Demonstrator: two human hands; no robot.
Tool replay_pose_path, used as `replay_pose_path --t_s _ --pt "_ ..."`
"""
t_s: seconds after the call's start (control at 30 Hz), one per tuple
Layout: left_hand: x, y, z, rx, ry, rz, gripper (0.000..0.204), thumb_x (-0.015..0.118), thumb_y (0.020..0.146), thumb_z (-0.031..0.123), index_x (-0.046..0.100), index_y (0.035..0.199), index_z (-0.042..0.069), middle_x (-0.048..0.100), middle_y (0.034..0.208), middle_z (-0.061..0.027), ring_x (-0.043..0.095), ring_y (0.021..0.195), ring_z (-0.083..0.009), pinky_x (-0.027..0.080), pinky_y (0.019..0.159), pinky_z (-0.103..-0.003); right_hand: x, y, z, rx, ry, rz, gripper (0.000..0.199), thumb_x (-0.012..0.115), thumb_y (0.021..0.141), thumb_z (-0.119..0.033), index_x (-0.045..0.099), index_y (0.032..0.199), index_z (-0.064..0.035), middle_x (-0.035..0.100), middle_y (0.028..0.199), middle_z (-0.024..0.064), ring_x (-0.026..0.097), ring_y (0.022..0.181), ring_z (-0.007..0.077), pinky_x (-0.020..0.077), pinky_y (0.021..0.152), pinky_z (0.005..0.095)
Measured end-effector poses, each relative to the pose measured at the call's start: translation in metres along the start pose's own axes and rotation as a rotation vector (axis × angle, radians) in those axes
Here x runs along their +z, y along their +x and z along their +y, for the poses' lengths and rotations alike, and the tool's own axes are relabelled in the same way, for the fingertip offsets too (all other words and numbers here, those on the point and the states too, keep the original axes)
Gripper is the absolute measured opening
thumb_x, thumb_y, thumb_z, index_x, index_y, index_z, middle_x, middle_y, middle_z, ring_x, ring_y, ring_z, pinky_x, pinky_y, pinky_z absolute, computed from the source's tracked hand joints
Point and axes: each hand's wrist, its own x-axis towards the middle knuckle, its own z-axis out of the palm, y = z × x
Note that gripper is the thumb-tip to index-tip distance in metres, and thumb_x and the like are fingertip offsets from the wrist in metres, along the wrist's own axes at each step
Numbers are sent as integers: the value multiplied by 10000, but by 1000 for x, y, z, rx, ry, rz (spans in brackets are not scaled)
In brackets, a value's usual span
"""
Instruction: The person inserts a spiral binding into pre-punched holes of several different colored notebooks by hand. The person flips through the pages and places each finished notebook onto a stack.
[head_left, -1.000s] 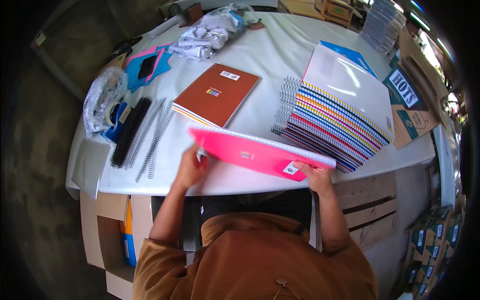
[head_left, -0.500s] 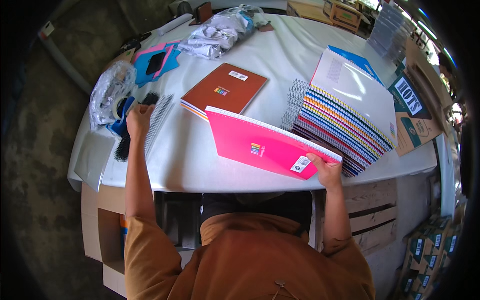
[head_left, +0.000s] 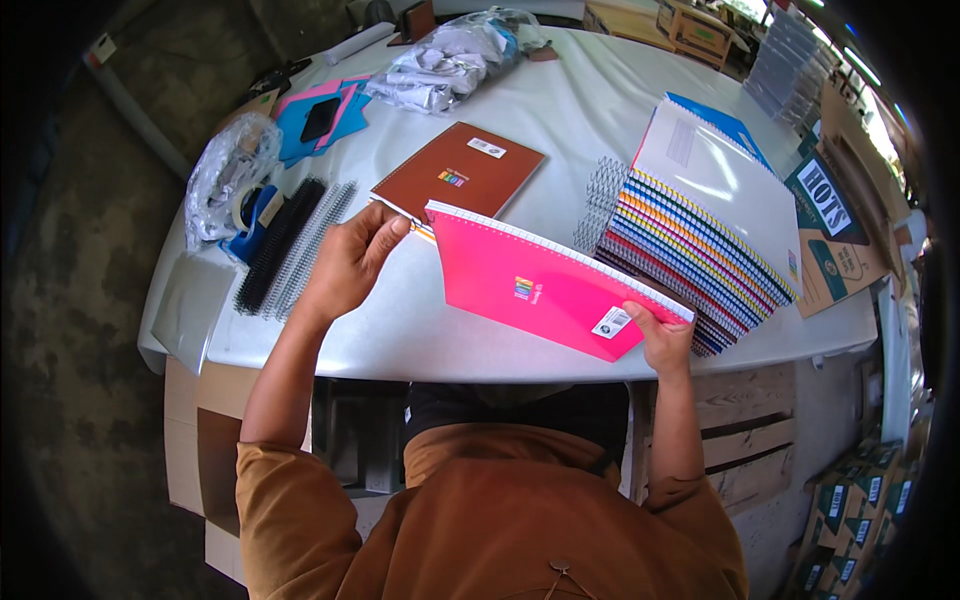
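Note:
My right hand grips the lower right corner of a pink-covered notebook, tilted up above the table, with a row of punched holes along its top edge. At its upper left corner, my left hand is closed in a pinch on a thin black binding wire, mostly hidden by the fingers. Behind lies a brown notebook atop others. Left of my left hand are bundles of black binding wires and silver binding wires, beside a blue tape dispenser.
On the right stands a tall stack of spiral notebooks, with silver wires beside it. Plastic bags, a phone on coloured sheets and clear sheets lie on the white-covered table. Cartons are piled lower right.
My left hand has moved right, from the black wires to the pink notebook's upper left corner, with a black wire in its fingers. My right hand keeps its grip on the notebook.

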Motion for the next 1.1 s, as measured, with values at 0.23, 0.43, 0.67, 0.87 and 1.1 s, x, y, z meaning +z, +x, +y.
replay_pose_path --t_s 0.23,0.43,0.67,0.87,1.1 --pt "5 1 2 -141 -160 31 371 432 950 365 481 757 51 403 621 24 352 547 -50 299 489 -201 -3 3 -8 -22 -100 -110 217 646 784 3 639 1000 27 669 934 140 637 821 163 497 767 274" --pt "-12 11 12 -393 -526 -126 271 526 917 292 497 745 85 456 570 22 358 452 -43 247 406 -186 -5 10 -5 -220 -32 -220 200 595 780 46 634 976 45 644 981 214 648 911 283 508 813 326" --pt "-21 15 33 218 35 -97 121 665 795 79 578 842 11 567 893 -26 498 802 -125 421 707 -237 -11 3 1 -163 -81 -144 215 642 772 12 639 985 38 671 912 164 655 803 187 505 750 272" --pt "-23 27 50 9 247 -382 389 667 792 139 511 1132 32 549 1103 -119 528 1032 -223 407 874 -355 -5 -1 0 -70 -35 -28 215 674 776 -16 639 982 34 674 858 84 611 744 109 487 707 239" --pt "-25 35 70 116 631 -457 321 652 778 132 533 1056 22 565 1055 -109 567 933 -292 450 782 -378 -2 -13 8 82 18 -110 181 645 786 9 646 966 21 663 897 78 606 821 120 476 740 254"
